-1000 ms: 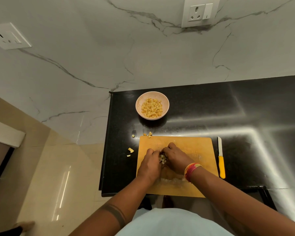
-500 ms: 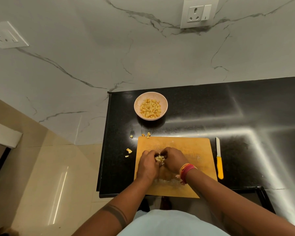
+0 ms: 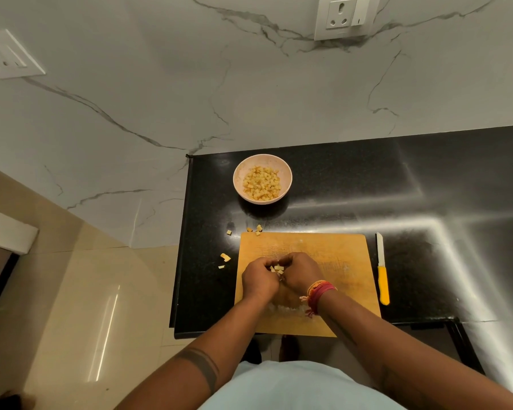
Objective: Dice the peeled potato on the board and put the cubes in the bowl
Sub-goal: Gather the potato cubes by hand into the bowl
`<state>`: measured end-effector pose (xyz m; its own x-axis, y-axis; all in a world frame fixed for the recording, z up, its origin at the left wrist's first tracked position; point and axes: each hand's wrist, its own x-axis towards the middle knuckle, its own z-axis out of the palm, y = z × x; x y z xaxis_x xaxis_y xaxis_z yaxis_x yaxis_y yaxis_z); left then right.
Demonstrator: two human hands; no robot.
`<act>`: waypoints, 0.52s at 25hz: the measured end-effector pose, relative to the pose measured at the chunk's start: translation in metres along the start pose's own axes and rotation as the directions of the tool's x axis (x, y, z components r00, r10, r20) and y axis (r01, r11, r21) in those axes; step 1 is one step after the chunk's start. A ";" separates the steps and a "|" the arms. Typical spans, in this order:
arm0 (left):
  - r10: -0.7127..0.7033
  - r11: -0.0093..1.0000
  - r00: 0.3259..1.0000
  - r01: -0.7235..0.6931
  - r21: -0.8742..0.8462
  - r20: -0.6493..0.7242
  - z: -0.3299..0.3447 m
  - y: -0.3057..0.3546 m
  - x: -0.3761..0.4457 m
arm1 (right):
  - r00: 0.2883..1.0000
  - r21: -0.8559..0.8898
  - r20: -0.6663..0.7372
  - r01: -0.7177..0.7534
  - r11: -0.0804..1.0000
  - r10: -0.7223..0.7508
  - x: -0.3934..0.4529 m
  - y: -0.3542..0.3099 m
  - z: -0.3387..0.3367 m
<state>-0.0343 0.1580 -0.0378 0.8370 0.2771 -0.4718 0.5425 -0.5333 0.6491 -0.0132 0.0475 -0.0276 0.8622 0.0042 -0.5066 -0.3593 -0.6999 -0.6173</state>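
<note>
Two hands meet over the middle of the wooden cutting board (image 3: 332, 261); we see the left hand (image 3: 259, 281) and the right hand (image 3: 301, 273) cupped toward each other, fingers curled in around a small heap of potato cubes (image 3: 277, 269) held between them; only a few pale yellow cubes show in the gap between the knuckles, the rest hidden by the fingers; we cannot tell if the heap is lifted or resting on the board. The right wrist wears red and orange thread bands (image 3: 319, 292); the left forearm carries a dark band tattoo (image 3: 202, 368).

We mark the pink bowl (image 3: 288, 180) on the black countertop (image 3: 397, 187), beyond the far edge of the board and apart from it; it holds a pile of diced potato (image 3: 261, 183) covering its bottom. Several stray cubes (image 3: 258, 228) lie on the counter just at the board's far left corner, one more (image 3: 229, 232) a little further left; two scraps (image 3: 225, 257) sit on the counter just left of the board.

We see the knife (image 3: 382, 270) lying on the counter just right of the board, white blade pointing away from the person, yellow handle nearer; neither hand touches it. A wet starchy smear (image 3: 285, 309) shows on the board near the wrists. Behind the counter stands a marble wall with a socket plate (image 3: 345, 16) and a second plate (image 3: 8, 56) at left.
</note>
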 end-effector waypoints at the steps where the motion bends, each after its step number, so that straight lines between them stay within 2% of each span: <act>1: -0.021 1.000 1.000 0.021 -0.009 -0.002 0.000 0.001 0.000 | 1.000 0.010 0.012 -0.014 1.000 0.014 0.002 0.000 -0.002; 7: -0.136 0.980 0.991 0.137 -0.148 0.015 -0.001 0.009 0.003 | 0.992 0.112 0.038 -0.121 0.986 0.117 0.006 -0.002 -0.006; 13: -0.220 0.954 0.975 0.217 -0.206 0.011 -0.002 0.006 0.006 | 0.996 0.097 0.023 -0.085 0.992 0.083 0.002 -0.002 -0.004</act>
<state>-0.0257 0.1575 -0.0355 0.6963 0.3788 -0.6096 0.7144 -0.2838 0.6396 -0.0097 0.0460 -0.0250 0.8208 -0.0375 -0.5699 -0.4644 -0.6249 -0.6276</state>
